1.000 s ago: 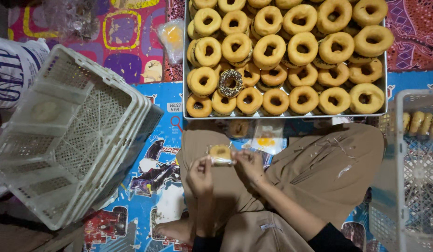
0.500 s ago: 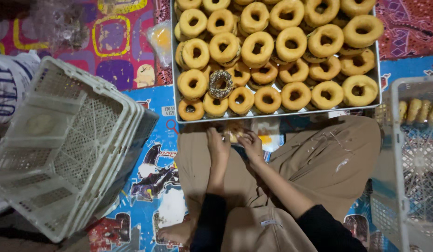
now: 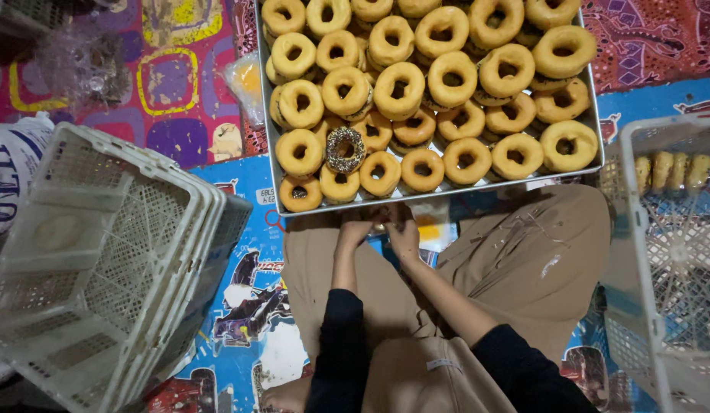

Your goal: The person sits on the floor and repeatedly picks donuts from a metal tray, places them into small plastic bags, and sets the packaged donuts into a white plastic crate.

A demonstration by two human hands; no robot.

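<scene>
A metal tray (image 3: pixel 477 188) heaped with glazed ring donuts (image 3: pixel 398 90) lies on the floor in front of me; one chocolate-sprinkled donut (image 3: pixel 344 149) sits near its front left. My left hand (image 3: pixel 352 234) and my right hand (image 3: pixel 404 238) are close together just below the tray's front edge, over my beige trousers (image 3: pixel 523 260). Their fingers curl around a small wrapped donut (image 3: pixel 379 220) that is mostly hidden between them.
A stack of white plastic crates (image 3: pixel 102 260) leans at the left. Another white crate (image 3: pixel 668 252) at the right holds a row of donuts (image 3: pixel 668 172). Clear plastic bags (image 3: pixel 79 61) and a white sack (image 3: pixel 11 168) lie at the far left on the patterned mat.
Both hands have moved forward from my lap to the tray's front edge, still together around the wrapped donut. The view has shifted forward and slightly left.
</scene>
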